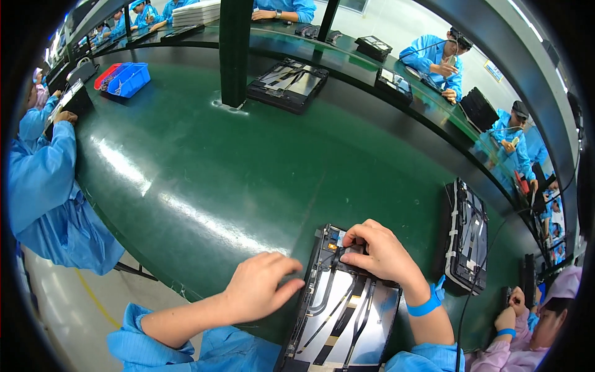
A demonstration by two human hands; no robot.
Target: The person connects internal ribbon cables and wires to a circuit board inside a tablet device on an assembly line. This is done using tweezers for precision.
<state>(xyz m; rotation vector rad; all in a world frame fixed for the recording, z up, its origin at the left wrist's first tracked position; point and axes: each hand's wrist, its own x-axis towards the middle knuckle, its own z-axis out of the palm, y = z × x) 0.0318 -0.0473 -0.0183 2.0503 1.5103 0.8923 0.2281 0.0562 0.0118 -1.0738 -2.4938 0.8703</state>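
Observation:
In front of me lies an opened flat electronic device point(347, 316) with a black frame, a silver inner panel and dark flat cables running along it. My right hand point(379, 255), with a blue band at its wrist, bends over the device's far end. Its thumb and fingers pinch a small black part point(352, 255) there, partly hidden by the fingers. A small orange patch shows beside that part. My left hand point(265, 286) hovers just off the device's left edge, thumb and fingers apart, holding nothing.
A stack of similar devices point(468, 239) stands to the right, a dark cable passing in front. Farther off are another device point(288, 85), a green post point(233, 56) and blue bins point(129, 80). Co-workers sit left point(43, 173), right point(527, 335) and beyond a glass-topped shelf.

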